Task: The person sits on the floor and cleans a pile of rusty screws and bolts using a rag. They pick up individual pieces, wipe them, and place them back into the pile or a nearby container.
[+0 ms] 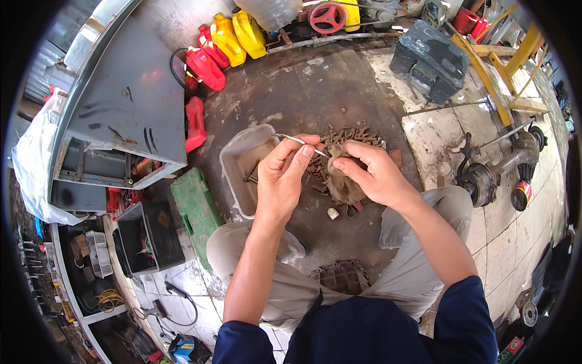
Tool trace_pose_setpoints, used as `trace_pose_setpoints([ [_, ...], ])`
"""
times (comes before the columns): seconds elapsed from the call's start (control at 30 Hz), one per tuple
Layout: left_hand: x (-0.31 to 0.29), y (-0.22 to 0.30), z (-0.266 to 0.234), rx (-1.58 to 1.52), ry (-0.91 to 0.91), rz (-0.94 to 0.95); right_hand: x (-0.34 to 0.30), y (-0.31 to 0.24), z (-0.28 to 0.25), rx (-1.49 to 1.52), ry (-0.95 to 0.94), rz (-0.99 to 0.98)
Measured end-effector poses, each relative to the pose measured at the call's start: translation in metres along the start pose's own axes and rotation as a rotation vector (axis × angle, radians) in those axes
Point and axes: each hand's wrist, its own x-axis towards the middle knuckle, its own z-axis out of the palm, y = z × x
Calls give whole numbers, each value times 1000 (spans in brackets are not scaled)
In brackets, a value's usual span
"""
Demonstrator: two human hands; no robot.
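Pinched in my left hand is a thin, shiny metal rod, its exact kind unclear. The rod slants across my fingers, and its right end meets a dirty brown rag. My right hand is closed on this rag, which hangs down below the fingers. Beneath and behind the rag lies a heap of rusty bolts and small metal parts on the floor. Left of the heap stands a grey plastic tub with a few metal pieces inside. A small whitish piece lies below the rag.
A green case and a black bin stand at the left, beside a grey metal cabinet. Red and yellow jugs line the back. A black toolbox and an axle-like part occupy the right side.
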Motion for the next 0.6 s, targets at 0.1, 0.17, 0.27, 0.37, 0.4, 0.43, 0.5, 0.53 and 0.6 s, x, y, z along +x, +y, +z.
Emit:
trace_pose_setpoints([
  [0.1, 0, 0, 1, -24, 53, -1, 1, -8, -3, -3, -26, 6],
  [0.17, 1, 0, 1, -32, 85, 13, 1, -6, -4, -12, -35, -7],
  [0.27, 1, 1, 1, -5, 124, 5, 0, -9, -6, -33, -52, 4],
  [0.37, 4, -2, -6, -60, 209, 48, 0, -10, -4, -22, -49, -21],
  [0.4, 5, 0, -6, -76, 227, 53, 0, -9, -3, -11, -46, -38],
  [0.43, 5, -1, -6, -106, 241, 65, 0, -9, -3, 9, -52, -22],
  [0.5, 6, -4, -9, -166, 268, 90, 0, -8, -3, 49, -62, 9],
  [0.53, 7, -5, -12, -167, 274, 95, -1, -7, -2, 67, -63, 7],
  [0.6, 8, -4, -16, -171, 286, 106, -2, -4, 0, 101, -62, 6],
])
